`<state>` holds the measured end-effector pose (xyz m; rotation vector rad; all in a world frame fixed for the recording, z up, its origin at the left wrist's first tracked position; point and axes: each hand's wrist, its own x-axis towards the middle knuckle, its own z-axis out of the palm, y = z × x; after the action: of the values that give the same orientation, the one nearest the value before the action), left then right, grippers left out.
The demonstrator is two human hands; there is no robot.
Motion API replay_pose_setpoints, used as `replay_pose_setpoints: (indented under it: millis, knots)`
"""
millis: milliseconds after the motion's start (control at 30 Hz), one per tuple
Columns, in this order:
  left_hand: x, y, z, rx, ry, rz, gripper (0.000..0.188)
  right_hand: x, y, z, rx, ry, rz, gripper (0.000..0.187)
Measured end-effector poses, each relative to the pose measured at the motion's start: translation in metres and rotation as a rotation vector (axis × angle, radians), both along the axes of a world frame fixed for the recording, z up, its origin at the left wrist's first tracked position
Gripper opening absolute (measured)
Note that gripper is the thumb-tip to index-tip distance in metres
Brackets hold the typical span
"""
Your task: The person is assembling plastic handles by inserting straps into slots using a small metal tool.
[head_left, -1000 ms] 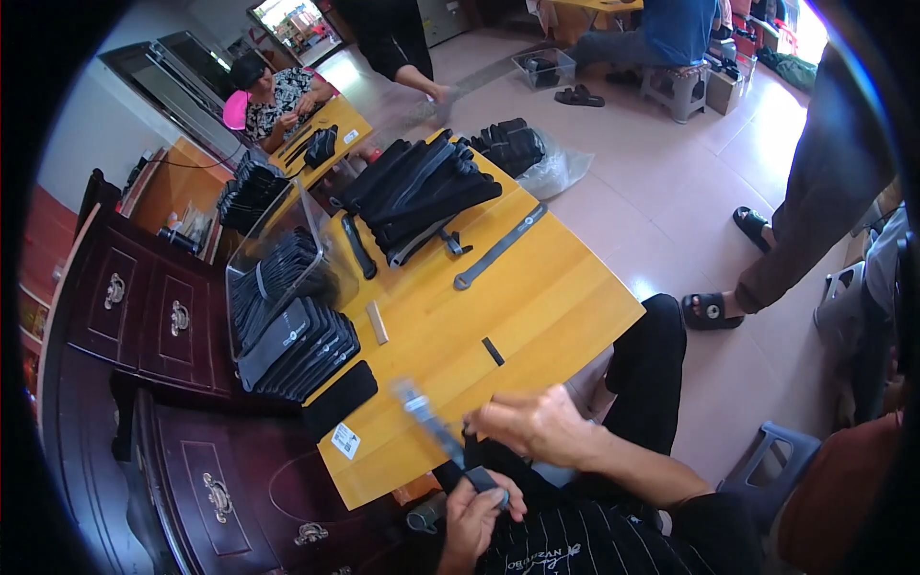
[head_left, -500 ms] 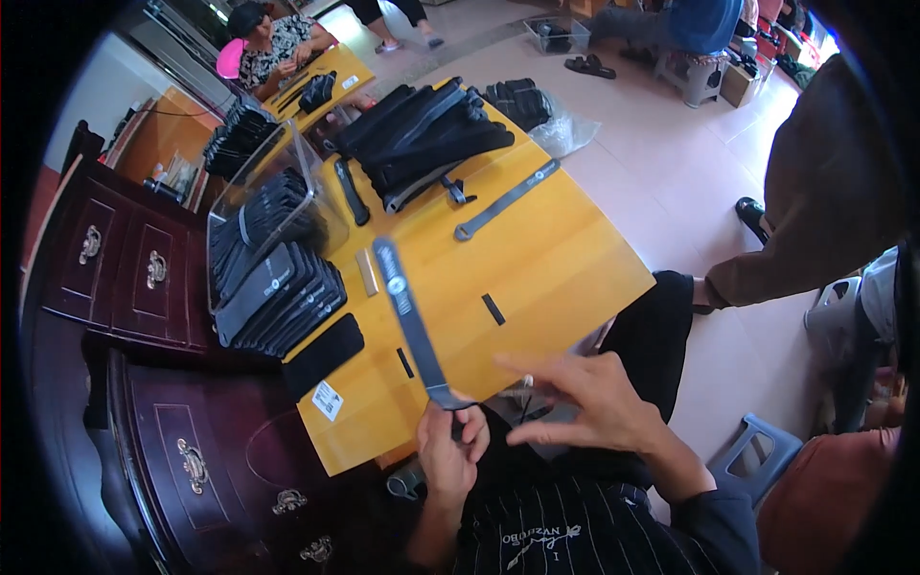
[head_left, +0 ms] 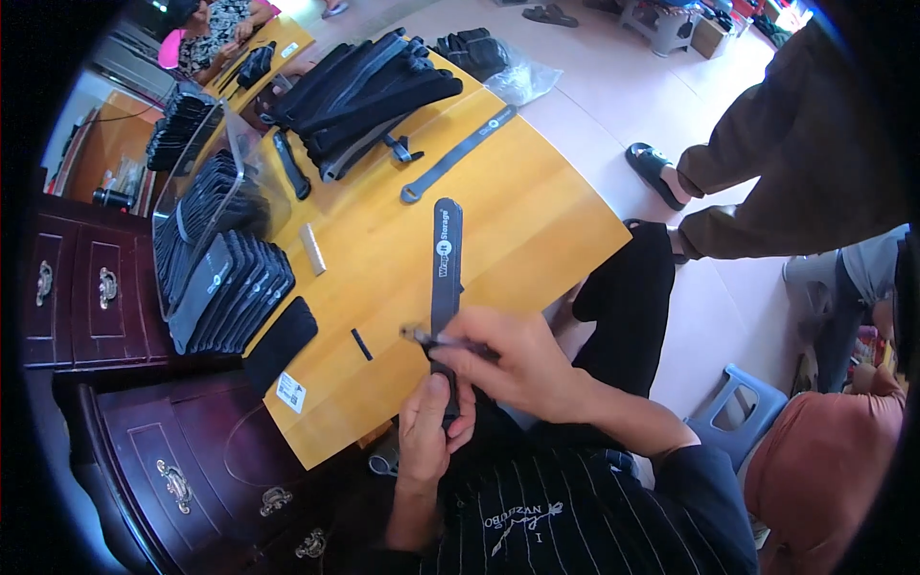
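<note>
My left hand (head_left: 433, 431) grips the lower end of a dark grey strap (head_left: 445, 251) with white print, held upright above the table. My right hand (head_left: 522, 362) is closed across the front of this strap, just above the left fingers. Between its thumb and fingers is a narrow dark piece (head_left: 418, 334) with a ring-like tip, blurred; I cannot tell whether it is the strap's own end. A second grey strap (head_left: 460, 153) with a looped end lies flat on the yellow table (head_left: 537, 201). A short black strip (head_left: 361, 344) lies left of my hands.
Black straps are piled (head_left: 369, 91) at the table's far side. A clear plastic bin (head_left: 259, 182) and stacked grey straps (head_left: 230, 287) stand at the left, by dark wooden drawers (head_left: 144, 422). A black pad (head_left: 283, 345) lies near. One person (head_left: 216, 43) sits beyond; another's legs (head_left: 795, 182) are at right.
My right hand has moved left onto the strap and closed from an open pose. The strap now stands more upright. The whole view has shifted, with the table sitting further left.
</note>
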<state>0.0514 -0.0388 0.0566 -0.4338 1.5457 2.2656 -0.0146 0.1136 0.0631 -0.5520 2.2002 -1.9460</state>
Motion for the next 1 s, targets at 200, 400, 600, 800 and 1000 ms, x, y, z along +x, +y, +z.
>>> replay_pose_setpoints:
  millis: [200, 400, 600, 800, 1000]
  knots:
    - [0.038, -0.044, -0.018, 0.058, -0.007, 0.122, 0.038, -0.146, 0.130, -0.045, -0.159, -0.010, -1.056, 0.021]
    - [0.022, -0.033, -0.017, 0.158, 0.052, 0.223, 0.043, -0.142, 0.116, -0.048, 0.631, 0.852, -0.914, 0.008]
    - [0.003, -0.038, -0.025, 0.297, 0.224, 0.119, 0.042, -0.118, 0.055, -0.076, 0.827, 0.651, -0.512, 0.007]
    - [-0.003, -0.044, -0.033, 0.235, 0.356, 0.168, 0.039, -0.110, 0.026, -0.074, 0.795, 0.517, -0.401, 0.012]
    - [-0.013, -0.044, -0.039, 0.298, 0.367, 0.179, 0.033, -0.113, 0.027, -0.065, 0.764, 0.395, -0.302, 0.027]
